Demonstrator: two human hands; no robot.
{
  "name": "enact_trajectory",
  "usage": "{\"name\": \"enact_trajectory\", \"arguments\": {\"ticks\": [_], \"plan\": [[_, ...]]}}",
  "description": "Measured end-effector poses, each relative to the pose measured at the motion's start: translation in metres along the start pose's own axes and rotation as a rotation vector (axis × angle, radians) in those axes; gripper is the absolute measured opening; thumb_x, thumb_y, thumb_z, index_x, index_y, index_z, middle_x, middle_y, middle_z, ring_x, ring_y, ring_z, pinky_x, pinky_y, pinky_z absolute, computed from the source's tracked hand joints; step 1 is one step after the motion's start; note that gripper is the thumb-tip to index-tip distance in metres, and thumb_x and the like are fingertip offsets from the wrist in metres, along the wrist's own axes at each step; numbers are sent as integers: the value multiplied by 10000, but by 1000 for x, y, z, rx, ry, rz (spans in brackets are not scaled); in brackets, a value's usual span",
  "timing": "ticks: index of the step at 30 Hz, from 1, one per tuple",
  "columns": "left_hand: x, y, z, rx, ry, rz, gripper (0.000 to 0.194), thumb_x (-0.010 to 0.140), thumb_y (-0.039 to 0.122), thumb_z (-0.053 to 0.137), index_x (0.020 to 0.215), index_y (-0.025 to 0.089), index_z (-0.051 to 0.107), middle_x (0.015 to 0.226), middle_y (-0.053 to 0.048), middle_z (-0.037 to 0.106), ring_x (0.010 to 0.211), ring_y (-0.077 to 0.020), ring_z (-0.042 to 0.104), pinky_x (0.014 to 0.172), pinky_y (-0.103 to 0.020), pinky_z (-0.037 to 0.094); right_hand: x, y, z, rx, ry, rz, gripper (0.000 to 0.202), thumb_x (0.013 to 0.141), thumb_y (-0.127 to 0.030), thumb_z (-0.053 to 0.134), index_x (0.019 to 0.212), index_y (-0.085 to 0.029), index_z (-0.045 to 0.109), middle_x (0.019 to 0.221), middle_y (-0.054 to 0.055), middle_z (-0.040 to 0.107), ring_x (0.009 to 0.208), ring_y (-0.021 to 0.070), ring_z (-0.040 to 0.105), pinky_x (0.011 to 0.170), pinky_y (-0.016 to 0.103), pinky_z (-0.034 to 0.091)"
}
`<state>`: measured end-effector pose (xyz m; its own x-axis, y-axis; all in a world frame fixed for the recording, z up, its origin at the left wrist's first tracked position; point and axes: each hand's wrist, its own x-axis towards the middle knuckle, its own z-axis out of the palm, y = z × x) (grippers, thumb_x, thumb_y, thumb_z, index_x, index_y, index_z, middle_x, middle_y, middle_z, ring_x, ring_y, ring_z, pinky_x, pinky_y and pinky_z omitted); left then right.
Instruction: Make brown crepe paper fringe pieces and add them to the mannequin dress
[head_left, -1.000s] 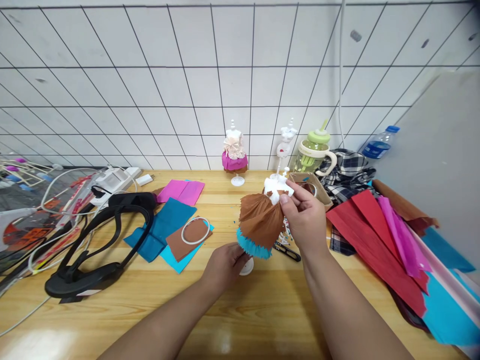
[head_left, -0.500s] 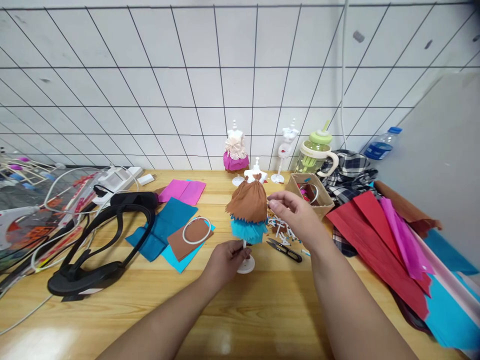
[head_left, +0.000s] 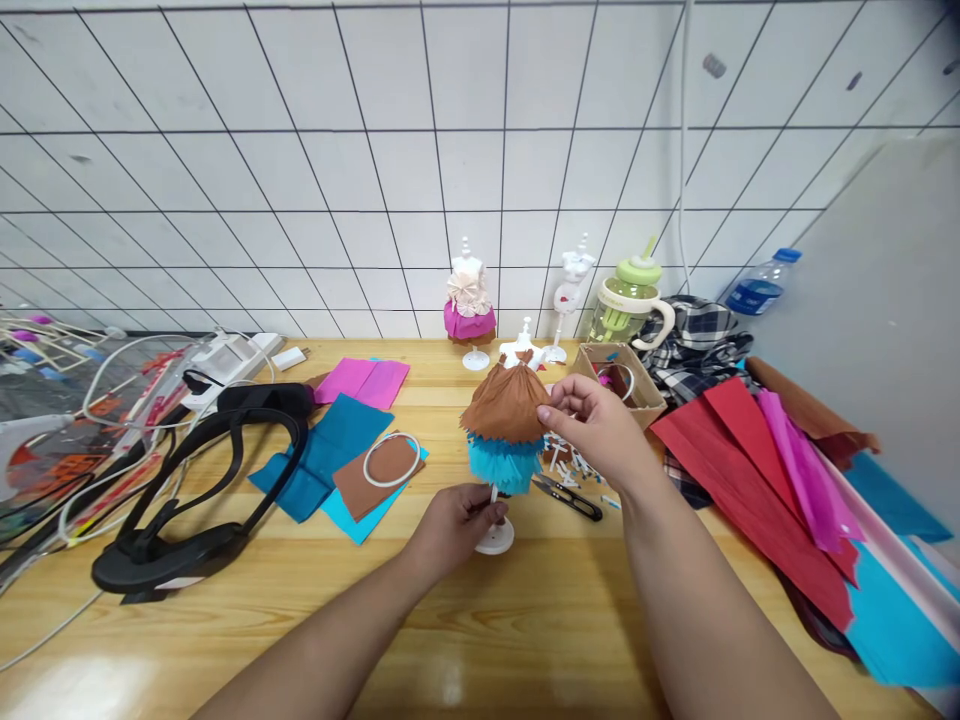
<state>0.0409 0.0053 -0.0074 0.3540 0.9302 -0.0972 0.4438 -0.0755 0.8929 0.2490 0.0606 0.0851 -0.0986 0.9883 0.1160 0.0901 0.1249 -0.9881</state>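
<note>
The small dress form [head_left: 523, 350] is standing over the table [head_left: 450, 640] in a brown-and-blue paper skirt [head_left: 504, 425] (quite ruffled). The left hand [head_left: 459, 525] is closing round its stem; the right hand [head_left: 596, 425], half-curled, is pinching the skirt's edge.

The snips [head_left: 570, 499] are laid right of the nearest stand [head_left: 523, 350], before the box [head_left: 649, 413]; left, a ring [head_left: 367, 471] is placed on seemingly stacked paper [head_left: 375, 497].

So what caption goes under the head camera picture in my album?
The left hand holds the stand, the right hand pinches the brown skirt above blue frills.
</note>
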Motion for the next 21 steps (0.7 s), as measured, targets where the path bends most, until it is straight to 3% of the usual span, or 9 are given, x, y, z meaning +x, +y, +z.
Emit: {"name": "enact_trajectory", "arguments": {"ticks": [5,8,10,11,14,17,21], "plan": [[-1,3,1,-68,-15,-31,254,838,353,541,706,148,615,649,-5,612,615,-126,533,569,-211,386,7,8,-5,27,-35,9,311,720,-358,686,946,-194,551,740,-10,622,636,128,560,595,260,438],[0,3,-1,-56,22,-46,242,836,336,539,694,150,606,646,-1,609,610,-124,536,561,-209,374,3,5,-5,-267,239,-152,232,768,-315,626,961,-190,594,860,41,646,742,169,586,704,335,475],[1,1,-2,4,53,-33,253,842,339,536,683,153,599,639,4,601,610,-123,533,559,-210,359,-3,-2,0,-532,474,-379,203,807,-292,583,983,-200,624,966,70,654,897,216,594,842,409,456],[1,0,-3,42,65,-23,264,847,345,532,675,155,594,636,7,596,608,-122,528,556,-211,351,-7,-6,3,-636,529,-522,216,829,-296,567,1017,-212,631,1033,78,652,1008,241,576,926,444,418],[1,-2,-5,145,85,19,282,865,357,516,674,162,585,636,13,585,600,-118,509,549,-214,329,-19,-15,16,-865,417,-831,362,849,-406,559,1186,-285,614,1376,78,493,1260,311,432,1049,505,307],[-1,-1,-5,246,101,56,287,870,362,509,671,168,579,614,22,559,580,-114,480,537,-220,308,-27,-17,27,-1010,291,-862,374,851,-490,540,1190,-355,622,1510,22,336,1371,367,269,1087,577,195],[-1,-1,-6,248,117,61,266,861,360,520,706,177,635,638,6,606,608,-134,522,566,-229,358,-33,-13,39,-1055,209,-841,479,824,-555,549,1272,-384,565,1530,19,301,1398,396,190,1090,631,86]]}}
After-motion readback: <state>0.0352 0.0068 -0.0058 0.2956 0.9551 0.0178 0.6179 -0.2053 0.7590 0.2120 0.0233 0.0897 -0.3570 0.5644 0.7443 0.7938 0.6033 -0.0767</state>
